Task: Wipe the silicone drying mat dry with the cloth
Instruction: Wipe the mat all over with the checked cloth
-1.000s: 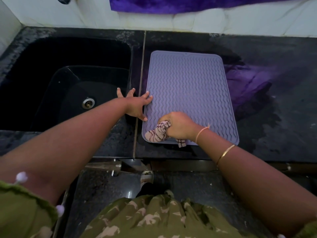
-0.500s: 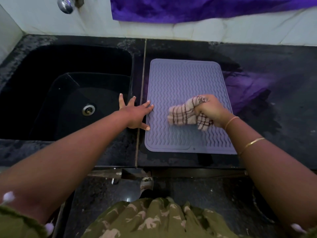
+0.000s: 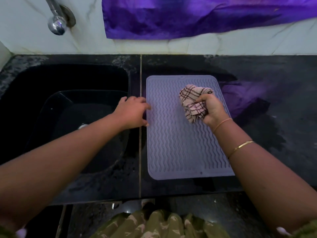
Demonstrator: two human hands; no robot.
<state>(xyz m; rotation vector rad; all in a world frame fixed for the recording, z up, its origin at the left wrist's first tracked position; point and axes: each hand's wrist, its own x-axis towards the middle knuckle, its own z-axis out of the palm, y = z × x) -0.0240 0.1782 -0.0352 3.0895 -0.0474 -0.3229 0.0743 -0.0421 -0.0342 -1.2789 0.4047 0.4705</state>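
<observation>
A lilac silicone drying mat (image 3: 178,143) with wavy ridges lies flat on the black counter, right of the sink. My right hand (image 3: 211,109) grips a bunched checked cloth (image 3: 193,102), pink-white with dark red lines, over the mat's far right part. The cloth's far end touches the mat near its back edge. My left hand (image 3: 133,112) rests on the mat's left edge at mid-length, fingers spread and lightly bent, holding nothing.
A black sink (image 3: 68,107) lies left of the mat, with a chrome tap (image 3: 56,23) on the white wall above it. Purple fabric (image 3: 197,16) hangs on the wall. The dark counter (image 3: 274,103) right of the mat looks wet and reflects the fabric.
My right hand has carried the cloth from the mat's near left corner across to its far right part. My left hand stayed at the left edge. The view has moved closer.
</observation>
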